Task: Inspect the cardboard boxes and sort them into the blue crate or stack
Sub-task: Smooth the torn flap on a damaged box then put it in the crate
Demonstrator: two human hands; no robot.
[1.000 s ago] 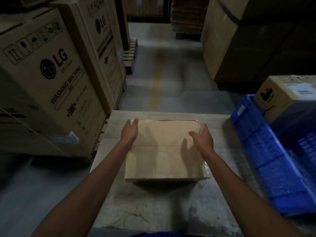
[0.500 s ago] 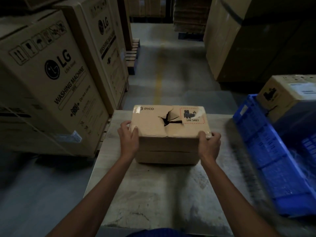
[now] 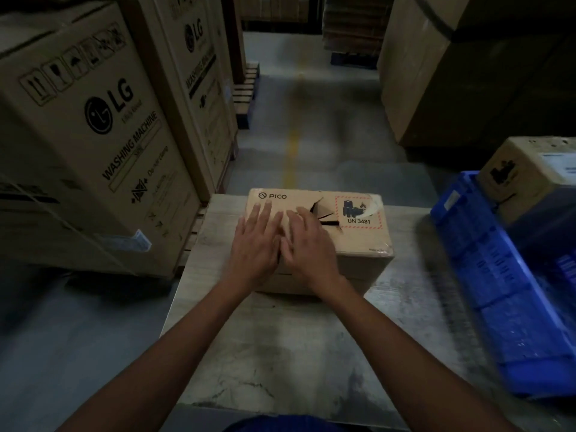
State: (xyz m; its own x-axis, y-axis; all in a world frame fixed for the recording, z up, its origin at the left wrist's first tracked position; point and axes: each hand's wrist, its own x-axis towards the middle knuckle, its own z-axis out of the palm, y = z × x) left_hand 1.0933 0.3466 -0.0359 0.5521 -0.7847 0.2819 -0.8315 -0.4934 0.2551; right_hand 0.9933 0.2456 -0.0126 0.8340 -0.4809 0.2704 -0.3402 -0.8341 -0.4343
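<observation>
Both hands have left the sides of the PICO cardboard box [image 3: 364, 241], which they gripped half a second ago, and now lie on its top face. The left hand [image 3: 257, 244] and right hand [image 3: 307, 244] sit side by side, touching, palms down with fingers straight and spread; neither grasps anything. The right hand's fingertips reach the edge of a jagged tear [image 3: 324, 210] punched through the top of the box. Just right of the tear is a red-bordered UN 3481 battery label [image 3: 358, 212], and the PICO logo is printed at the far left corner.

The box stands flat on the far half of the worn grey tabletop [image 3: 280, 353], as it did half a second ago.

To the right, apart from the box, is the blue crate [image 3: 498, 291], with another small cardboard box [image 3: 526, 169] at its far end. On the left stand tall LG washing machine cartons [image 3: 93, 135]. Large plain cartons [image 3: 452, 73] stand at far right, across a concrete floor with a yellow line [image 3: 293, 151].
</observation>
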